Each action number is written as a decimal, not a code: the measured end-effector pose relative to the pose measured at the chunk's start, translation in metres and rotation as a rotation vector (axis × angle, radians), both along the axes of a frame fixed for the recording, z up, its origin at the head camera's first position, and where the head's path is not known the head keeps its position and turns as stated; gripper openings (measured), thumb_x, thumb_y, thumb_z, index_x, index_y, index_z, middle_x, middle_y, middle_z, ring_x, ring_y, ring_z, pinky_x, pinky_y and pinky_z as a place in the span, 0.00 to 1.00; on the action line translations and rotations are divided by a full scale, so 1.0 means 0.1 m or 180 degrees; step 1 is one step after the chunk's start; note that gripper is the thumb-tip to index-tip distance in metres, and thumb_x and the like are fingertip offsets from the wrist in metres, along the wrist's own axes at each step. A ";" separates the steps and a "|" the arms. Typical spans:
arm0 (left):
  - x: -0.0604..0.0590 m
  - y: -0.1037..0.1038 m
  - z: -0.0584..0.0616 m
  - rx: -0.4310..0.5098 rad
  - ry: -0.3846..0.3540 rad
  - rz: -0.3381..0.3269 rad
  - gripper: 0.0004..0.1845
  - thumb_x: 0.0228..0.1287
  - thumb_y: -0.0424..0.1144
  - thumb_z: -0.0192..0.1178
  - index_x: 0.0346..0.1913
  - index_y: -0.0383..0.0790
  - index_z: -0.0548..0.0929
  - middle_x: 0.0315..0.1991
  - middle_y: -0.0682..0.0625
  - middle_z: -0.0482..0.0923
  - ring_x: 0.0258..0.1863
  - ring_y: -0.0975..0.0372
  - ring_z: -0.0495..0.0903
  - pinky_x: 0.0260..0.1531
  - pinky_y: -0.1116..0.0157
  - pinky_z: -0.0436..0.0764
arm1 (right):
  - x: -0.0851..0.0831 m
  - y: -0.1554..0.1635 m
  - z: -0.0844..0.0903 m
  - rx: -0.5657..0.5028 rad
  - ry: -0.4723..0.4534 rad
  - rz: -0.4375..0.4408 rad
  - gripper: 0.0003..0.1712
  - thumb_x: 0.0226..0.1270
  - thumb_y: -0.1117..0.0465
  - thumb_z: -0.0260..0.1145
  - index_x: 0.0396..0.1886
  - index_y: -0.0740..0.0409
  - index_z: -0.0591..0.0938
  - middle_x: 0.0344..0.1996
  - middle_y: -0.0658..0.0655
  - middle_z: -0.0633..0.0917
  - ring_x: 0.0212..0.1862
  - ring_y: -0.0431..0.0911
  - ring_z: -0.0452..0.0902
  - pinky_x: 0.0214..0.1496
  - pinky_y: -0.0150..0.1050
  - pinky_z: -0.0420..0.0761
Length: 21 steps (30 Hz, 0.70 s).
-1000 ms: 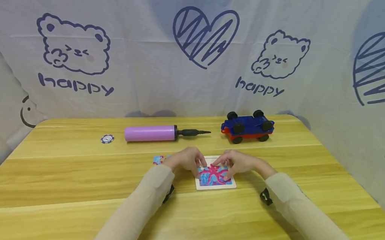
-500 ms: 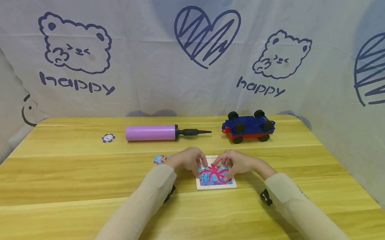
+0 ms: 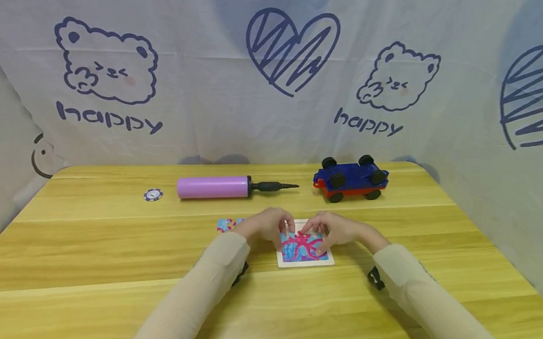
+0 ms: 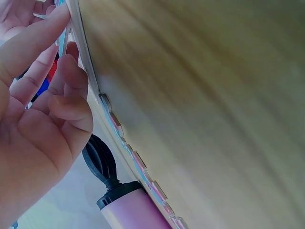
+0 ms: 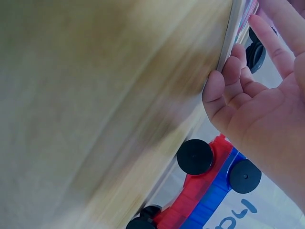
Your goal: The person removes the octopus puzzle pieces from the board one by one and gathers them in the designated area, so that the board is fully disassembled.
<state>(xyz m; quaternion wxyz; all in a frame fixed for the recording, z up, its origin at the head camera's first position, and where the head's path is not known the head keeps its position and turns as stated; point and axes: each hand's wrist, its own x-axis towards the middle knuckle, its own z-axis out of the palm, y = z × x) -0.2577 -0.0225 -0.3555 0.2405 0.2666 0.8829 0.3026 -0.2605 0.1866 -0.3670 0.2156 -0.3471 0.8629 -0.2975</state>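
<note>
An octopus jigsaw puzzle (image 3: 301, 248), pink on blue, lies in a white tray (image 3: 307, 264). My left hand (image 3: 267, 227) is at its upper left, thumb and fingers pinching a blue puzzle piece (image 4: 63, 44) that shows edge-on in the left wrist view. From the other side, my right hand (image 3: 337, 229) rests on the puzzle, index finger near the octopus's head and thumb on the lower right. The right wrist view shows its lower fingers (image 5: 214, 86) against the tray's edge. The hands hide parts of the puzzle.
More puzzle pieces (image 3: 225, 225) lie left of the tray, partly behind the left wrist. Farther back are a purple hand pump (image 3: 213, 188), a poker chip (image 3: 153, 195) and an upturned blue and red toy car (image 3: 351, 179). A white printed curtain (image 3: 217, 88) hangs behind the table.
The upper left part of the puzzle under my left fingers has shifted slightly, with more blue showing along its top edge. My right hand has stayed in place.
</note>
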 end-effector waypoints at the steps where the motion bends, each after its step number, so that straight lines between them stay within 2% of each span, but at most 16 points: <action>1: 0.00 0.00 0.00 0.0000 0.0006 0.0004 0.17 0.40 0.22 0.67 0.34 0.39 0.76 0.28 0.49 0.73 0.29 0.61 0.70 0.29 0.68 0.71 | 0.00 0.00 0.00 0.0003 0.0005 0.0000 0.26 0.44 0.64 0.73 0.46 0.64 0.78 0.35 0.55 0.74 0.33 0.48 0.64 0.35 0.35 0.67; 5: 0.00 0.00 0.00 -0.0043 0.0074 0.0006 0.17 0.39 0.22 0.68 0.33 0.39 0.76 0.28 0.49 0.73 0.28 0.61 0.70 0.29 0.68 0.71 | 0.00 0.00 0.00 0.0039 0.0027 -0.0001 0.25 0.45 0.64 0.73 0.46 0.63 0.78 0.34 0.55 0.74 0.33 0.48 0.64 0.35 0.35 0.67; 9: 0.00 0.02 0.01 -0.0100 0.0148 -0.0083 0.19 0.39 0.23 0.69 0.36 0.41 0.77 0.29 0.50 0.74 0.29 0.61 0.71 0.31 0.68 0.72 | 0.00 -0.01 0.00 0.0069 0.0048 -0.0030 0.24 0.45 0.63 0.73 0.46 0.62 0.78 0.34 0.55 0.74 0.33 0.48 0.63 0.34 0.35 0.66; 13: -0.01 0.02 0.00 -0.0089 0.0158 -0.0157 0.20 0.39 0.22 0.68 0.38 0.43 0.79 0.30 0.50 0.75 0.30 0.61 0.72 0.33 0.67 0.73 | 0.00 -0.01 0.00 0.0073 0.0052 -0.0046 0.24 0.45 0.62 0.73 0.46 0.62 0.79 0.34 0.55 0.73 0.33 0.48 0.63 0.35 0.35 0.65; 21: -0.01 0.00 -0.01 -0.0063 0.0160 -0.0146 0.19 0.39 0.23 0.69 0.37 0.42 0.79 0.29 0.51 0.74 0.31 0.62 0.72 0.33 0.68 0.72 | -0.01 -0.01 -0.01 0.0041 0.0065 -0.0011 0.24 0.45 0.63 0.73 0.45 0.63 0.79 0.34 0.54 0.74 0.34 0.49 0.63 0.35 0.35 0.65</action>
